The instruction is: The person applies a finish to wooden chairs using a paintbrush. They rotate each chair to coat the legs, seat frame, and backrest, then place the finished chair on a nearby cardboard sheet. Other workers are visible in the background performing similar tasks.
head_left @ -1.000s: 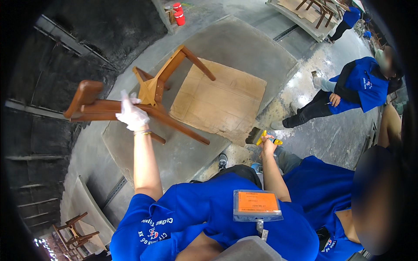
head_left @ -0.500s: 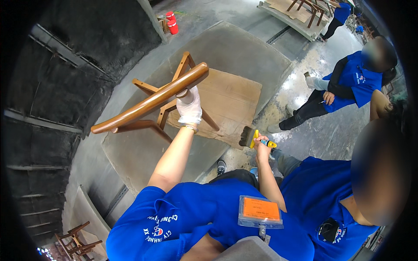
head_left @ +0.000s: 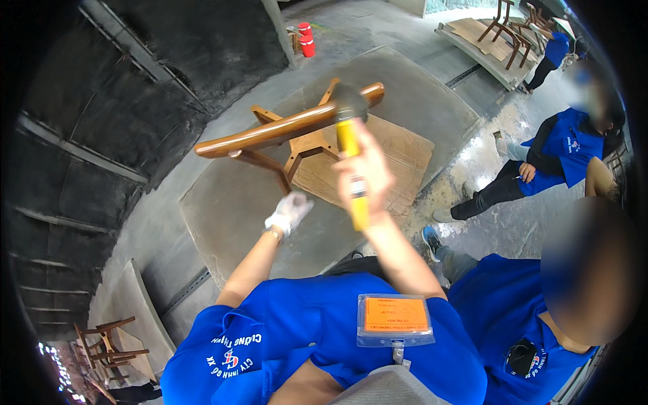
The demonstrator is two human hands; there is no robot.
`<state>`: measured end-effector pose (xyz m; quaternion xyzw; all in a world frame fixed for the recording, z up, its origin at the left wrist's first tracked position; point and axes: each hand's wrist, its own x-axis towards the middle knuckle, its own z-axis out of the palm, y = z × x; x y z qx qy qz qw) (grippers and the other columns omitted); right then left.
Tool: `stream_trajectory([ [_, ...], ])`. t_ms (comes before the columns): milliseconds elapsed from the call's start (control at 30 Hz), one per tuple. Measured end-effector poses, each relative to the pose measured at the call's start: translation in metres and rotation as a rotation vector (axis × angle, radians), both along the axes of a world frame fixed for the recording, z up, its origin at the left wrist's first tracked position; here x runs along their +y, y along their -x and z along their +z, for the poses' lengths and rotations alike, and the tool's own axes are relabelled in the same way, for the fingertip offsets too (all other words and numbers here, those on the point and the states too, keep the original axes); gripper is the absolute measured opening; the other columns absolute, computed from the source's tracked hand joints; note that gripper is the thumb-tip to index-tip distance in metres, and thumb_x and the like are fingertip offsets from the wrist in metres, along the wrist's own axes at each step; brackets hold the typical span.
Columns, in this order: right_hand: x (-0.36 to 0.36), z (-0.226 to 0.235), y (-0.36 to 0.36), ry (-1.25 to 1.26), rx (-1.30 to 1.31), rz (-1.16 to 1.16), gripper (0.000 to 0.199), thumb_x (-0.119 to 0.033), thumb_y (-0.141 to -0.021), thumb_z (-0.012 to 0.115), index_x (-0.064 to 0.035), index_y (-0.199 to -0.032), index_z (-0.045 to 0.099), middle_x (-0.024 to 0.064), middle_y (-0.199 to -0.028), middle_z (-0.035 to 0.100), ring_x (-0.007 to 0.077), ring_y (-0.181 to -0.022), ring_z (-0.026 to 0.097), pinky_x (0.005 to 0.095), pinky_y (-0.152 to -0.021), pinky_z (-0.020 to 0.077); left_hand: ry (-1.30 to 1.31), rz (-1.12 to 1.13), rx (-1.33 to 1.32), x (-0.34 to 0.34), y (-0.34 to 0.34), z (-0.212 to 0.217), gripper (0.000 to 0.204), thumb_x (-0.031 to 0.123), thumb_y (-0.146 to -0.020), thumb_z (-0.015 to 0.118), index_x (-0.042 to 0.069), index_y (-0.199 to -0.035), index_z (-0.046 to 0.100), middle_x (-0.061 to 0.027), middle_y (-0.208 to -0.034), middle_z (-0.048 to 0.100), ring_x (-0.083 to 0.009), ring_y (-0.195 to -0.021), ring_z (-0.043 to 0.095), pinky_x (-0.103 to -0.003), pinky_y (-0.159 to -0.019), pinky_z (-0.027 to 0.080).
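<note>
The right hand [head_left: 368, 177] is gripping a brush [head_left: 347, 138], its long axis and bristles pointing forward. The gloved left hand [head_left: 289, 212] is curling, its hold unclear. Beyond, a chair [head_left: 283, 130] is sitting partly over cardboard [head_left: 403, 154], its top rail slanting near-left to far-right.

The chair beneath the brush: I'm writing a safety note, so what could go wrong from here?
The bare right hand grips the brush, so its skin could get soiled. The gloved left hand isn't clearly holding the chair, which might shift if pushed. A co-worker close on the right could get bumped.
</note>
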<state>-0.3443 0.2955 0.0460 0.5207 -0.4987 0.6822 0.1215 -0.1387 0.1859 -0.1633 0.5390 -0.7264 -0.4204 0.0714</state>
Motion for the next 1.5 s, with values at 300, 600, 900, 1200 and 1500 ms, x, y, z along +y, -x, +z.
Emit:
stream_trajectory([
  [300, -0.008, 0.010, -0.050, 0.022, -0.129, 0.038, 0.018, 0.009, -0.088, 0.069, -0.0035, -0.076, 0.064, 0.0314, -0.138, 0.064, 0.0425, -0.130, 0.064, 0.0431, -0.105, 0.0555, -0.464, -0.022, -0.641, 0.130, -0.303, -0.083, 0.029, 0.029, -0.096, 0.066, 0.007, -0.112, 0.076, -0.0131, -0.118, 0.075, -0.0301, -0.105, 0.073, -0.039, -0.089, 0.058],
  [600, -0.062, -0.015, -0.157, -0.159, 0.254, 0.207, 0.016, 0.012, -0.080, 0.071, -0.0036, -0.079, 0.067, 0.0286, -0.144, 0.062, 0.0383, -0.137, 0.060, 0.0436, -0.110, 0.0532, -0.563, 0.356, -0.474, 0.168, -0.373, -0.084, 0.033, 0.030, -0.094, 0.071, 0.008, -0.120, 0.076, -0.0122, -0.119, 0.076, -0.0283, -0.111, 0.072, -0.037, -0.096, 0.056],
  [900, -0.012, -0.044, 0.038, 0.382, -0.771, -0.126, 0.025, 0.014, -0.089, 0.067, -0.0069, -0.078, 0.060, 0.0253, -0.137, 0.065, 0.0392, -0.128, 0.063, 0.0501, -0.111, 0.0505, -0.417, 0.223, -0.307, 0.119, -0.340, -0.099, 0.043, 0.035, -0.092, 0.075, 0.006, -0.125, 0.073, -0.0099, -0.107, 0.076, -0.0222, -0.103, 0.072, -0.038, -0.091, 0.056],
  [1200, -0.054, -0.170, 0.069, 0.605, -1.621, 0.375, 0.026, 0.012, -0.090, 0.063, -0.0116, -0.097, 0.056, 0.0122, -0.109, 0.065, 0.0317, -0.110, 0.066, 0.0596, -0.105, 0.0520, -0.494, 0.134, -0.467, 0.121, -0.338, -0.077, 0.040, 0.034, -0.092, 0.075, 0.006, -0.120, 0.075, -0.0117, -0.110, 0.077, -0.0234, -0.101, 0.072, -0.036, -0.092, 0.055],
  [1500, -0.038, -0.203, 0.117, 0.667, -1.422, 0.774, 0.022, 0.008, -0.092, 0.066, -0.0119, -0.087, 0.059, 0.0140, -0.109, 0.069, 0.0309, -0.106, 0.067, 0.0513, -0.099, 0.0546, -0.533, 0.139, -0.534, 0.107, -0.295, -0.058, 0.037, 0.033, -0.093, 0.074, 0.005, -0.117, 0.075, -0.0106, -0.106, 0.078, -0.0218, -0.096, 0.072, -0.036, -0.087, 0.055],
])
